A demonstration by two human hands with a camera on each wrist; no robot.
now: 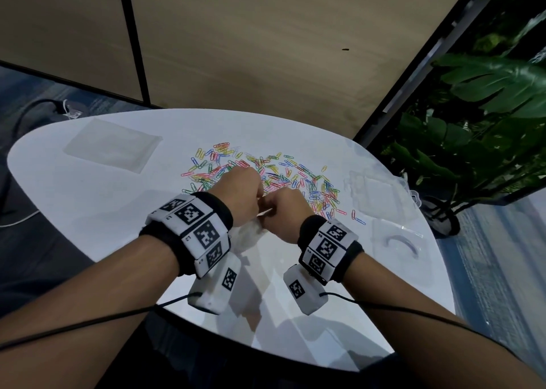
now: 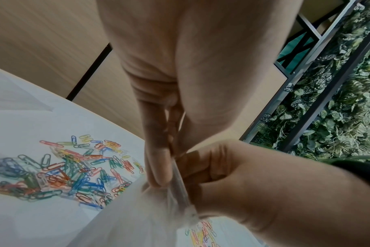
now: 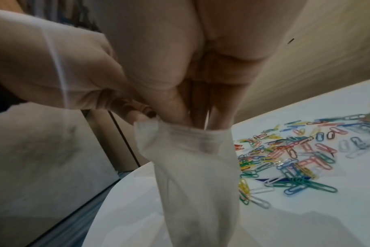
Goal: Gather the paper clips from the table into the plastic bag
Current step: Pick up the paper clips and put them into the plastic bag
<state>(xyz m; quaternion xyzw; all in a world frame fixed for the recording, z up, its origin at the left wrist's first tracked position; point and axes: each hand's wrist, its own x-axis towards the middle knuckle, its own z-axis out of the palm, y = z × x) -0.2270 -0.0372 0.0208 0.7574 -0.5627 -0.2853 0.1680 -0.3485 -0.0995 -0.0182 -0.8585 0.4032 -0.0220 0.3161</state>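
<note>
Plastic bag [image 3: 192, 167] hangs (mouth pinched) below both hands.

Colourful paper clips [image 1: 260, 179] scattered; bag [image 1: 248, 232] hanging.

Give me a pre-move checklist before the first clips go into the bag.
1. Left hand grips the bag top: ok.
2. Right hand grips the bag top: ok, its fingers sit inside the rim.
3. Bag mouth open wide enough for clips: not ok, it is still bunched between the hands.
4. Clips on the table just beyond the hands: ok.
5. Bag empty: cannot tell, the film is cloudy.
6. A hand free to pick clips: not ok, both hold the bag.
</note>
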